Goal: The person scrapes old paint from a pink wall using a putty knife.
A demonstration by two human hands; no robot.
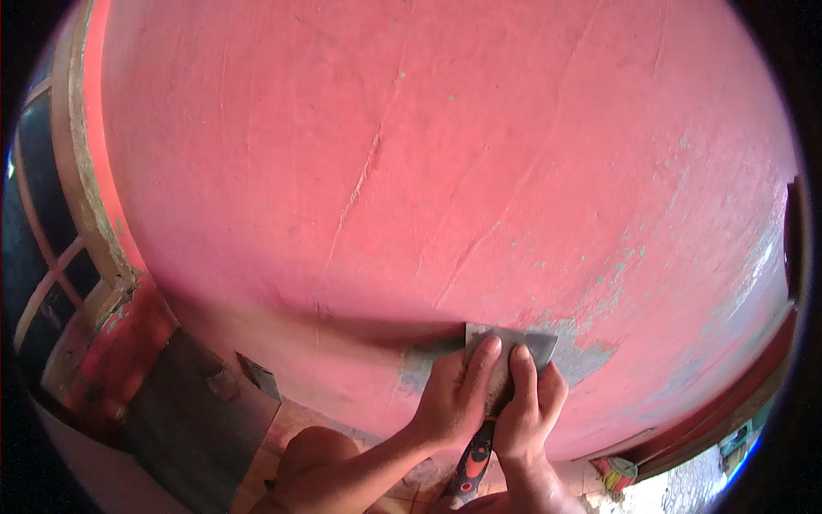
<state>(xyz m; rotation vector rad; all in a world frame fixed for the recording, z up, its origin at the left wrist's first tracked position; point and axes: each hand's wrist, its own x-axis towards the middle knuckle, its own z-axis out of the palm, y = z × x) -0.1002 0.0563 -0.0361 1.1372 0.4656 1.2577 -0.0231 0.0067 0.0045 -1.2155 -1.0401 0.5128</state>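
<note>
A wide scraper (499,343) with a grey metal blade lies against the pink wall (342,171), its edge on a grey bare patch (572,351). Both thumbs press on the blade's face. My left hand (456,390) grips the blade from the left side, the fingers curled behind it. On the right side my right hand (527,411) does the same. Below the hands hangs the scraper's black and orange handle (473,467), which neither hand wraps round. How far the fingers reach behind the blade is hidden.
Cracks and flaked greenish spots (621,274) mark the wall. A barred window (51,214) is at the left, above a dark panel (193,420). A broom (615,471) with coloured bristles is on the floor at lower right. My bent knee (317,450) shows below.
</note>
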